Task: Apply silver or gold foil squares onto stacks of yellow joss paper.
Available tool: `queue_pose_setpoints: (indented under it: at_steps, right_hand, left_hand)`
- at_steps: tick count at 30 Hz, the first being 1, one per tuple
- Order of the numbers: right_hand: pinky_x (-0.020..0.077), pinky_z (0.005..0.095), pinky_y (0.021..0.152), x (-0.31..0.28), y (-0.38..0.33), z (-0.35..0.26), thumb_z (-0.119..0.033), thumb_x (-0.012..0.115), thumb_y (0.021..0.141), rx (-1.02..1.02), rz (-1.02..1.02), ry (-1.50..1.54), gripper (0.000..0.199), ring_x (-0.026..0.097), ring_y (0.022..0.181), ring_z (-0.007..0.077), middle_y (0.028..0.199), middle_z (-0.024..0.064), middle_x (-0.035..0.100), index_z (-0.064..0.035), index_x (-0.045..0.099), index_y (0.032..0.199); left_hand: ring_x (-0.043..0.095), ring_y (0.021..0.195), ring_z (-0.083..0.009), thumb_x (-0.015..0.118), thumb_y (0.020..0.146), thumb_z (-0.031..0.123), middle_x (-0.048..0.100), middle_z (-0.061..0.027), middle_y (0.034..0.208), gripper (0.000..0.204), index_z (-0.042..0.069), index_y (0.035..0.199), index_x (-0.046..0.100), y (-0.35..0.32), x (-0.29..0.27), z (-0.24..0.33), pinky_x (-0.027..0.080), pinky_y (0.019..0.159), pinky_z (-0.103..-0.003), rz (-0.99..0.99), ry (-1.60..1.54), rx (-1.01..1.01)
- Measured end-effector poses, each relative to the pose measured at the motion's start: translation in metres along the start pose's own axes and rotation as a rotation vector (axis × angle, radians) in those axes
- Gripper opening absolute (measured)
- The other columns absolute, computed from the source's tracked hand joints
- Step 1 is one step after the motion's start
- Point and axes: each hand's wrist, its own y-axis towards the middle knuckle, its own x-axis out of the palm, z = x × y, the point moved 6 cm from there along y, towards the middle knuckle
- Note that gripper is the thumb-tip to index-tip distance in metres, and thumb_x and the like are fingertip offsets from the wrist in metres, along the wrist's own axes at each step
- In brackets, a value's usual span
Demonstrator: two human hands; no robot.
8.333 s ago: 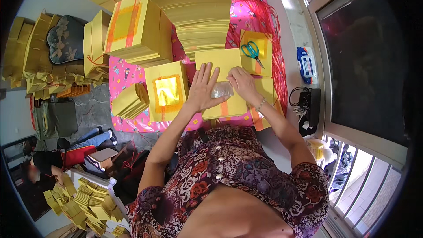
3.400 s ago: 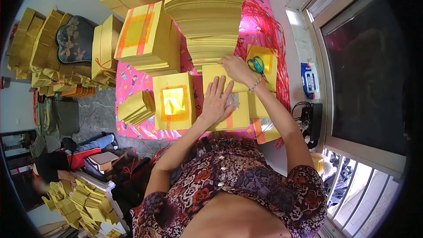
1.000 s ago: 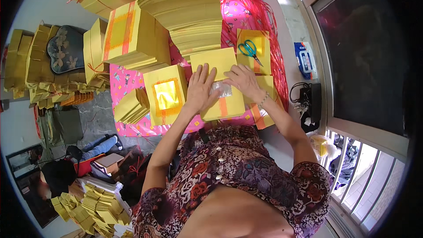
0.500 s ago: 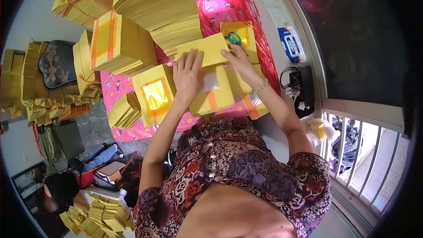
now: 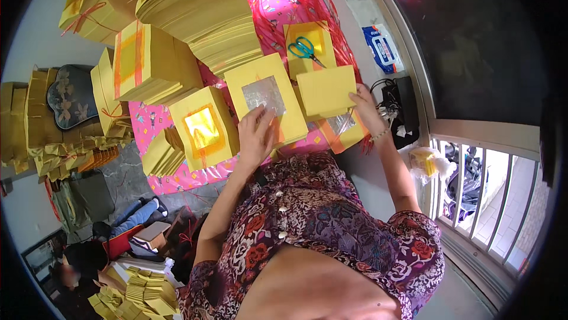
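While the left hand (image 5: 255,136) lies spread on a foil-faced paper stack (image 5: 266,102), the right hand (image 5: 362,102) pinches one yellow sheet (image 5: 326,90).
Thin, light and floppy, it looks best held by an edge.

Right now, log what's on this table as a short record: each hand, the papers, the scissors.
left hand: flat on the yellow sheet with a silver foil square
right hand: holding the edge of a plain yellow sheet
scissors: green-handled, lying on a yellow stack beyond the sheets
gold-foil stack: left of the left hand
tall paper pile: at the far side
table cover: pink, patterned
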Motion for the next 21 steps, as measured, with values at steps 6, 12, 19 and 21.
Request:
queue_pose_setpoints:
  at_steps: [6, 12, 19, 21]
  right_hand:
    - [0.0502, 0.0293, 0.088, 0.009, 0.009, 0.041, -0.005, 0.056, 0.096, -0.022, 0.054, -0.179, 0.028, 0.062, 0.102, 0.0149, 0.114, 0.0072, 0.064, -0.0015, 0.052, 0.124]
    - [0.0501, 0.0316, 0.088, -0.018, 0.03, 0.098, -0.004, 0.056, 0.095, -0.104, 0.183, -0.516, 0.028, 0.064, 0.099, 0.0196, 0.112, 0.0111, 0.064, 0.0, 0.05, 0.123]
    - [0.0479, 0.0499, 0.086, 0.023, -0.001, 0.049, -0.016, 0.06, 0.09, -0.174, 0.298, -0.952, 0.033, 0.059, 0.102, 0.0427, 0.111, 0.0252, 0.061, -0.0011, 0.05, 0.118]
    - [0.046, 0.0519, 0.086, 0.031, -0.006, 0.037, -0.016, 0.062, 0.088, -0.283, 0.34, -1.26, 0.034, 0.055, 0.105, 0.0424, 0.11, 0.0226, 0.057, -0.0027, 0.051, 0.117]
  left_hand:
    - [0.054, 0.115, -0.0347, 0.069, 0.081, 0.007, 0.055, -0.0166, 0.13, 0.049, 0.011, 0.129, 0.061, -0.01, 0.001, -0.005, 0.042, 0.095, -0.046, -0.007, -0.022, -0.052]
    - [0.054, 0.115, -0.0348, 0.069, 0.082, 0.008, 0.056, -0.0169, 0.129, 0.048, 0.01, 0.129, 0.061, -0.004, 0.004, -0.002, 0.042, 0.095, -0.045, -0.022, -0.042, -0.038]
    - [0.055, 0.115, -0.0341, 0.069, 0.083, 0.009, 0.056, -0.0161, 0.129, 0.048, 0.01, 0.13, 0.061, -0.008, -0.001, -0.004, 0.042, 0.096, -0.045, -0.013, -0.035, -0.057]
    - [0.055, 0.115, -0.0338, 0.069, 0.083, 0.009, 0.057, -0.0154, 0.128, 0.046, 0.009, 0.128, 0.061, -0.007, -0.003, -0.004, 0.044, 0.096, -0.043, -0.02, -0.06, -0.05]
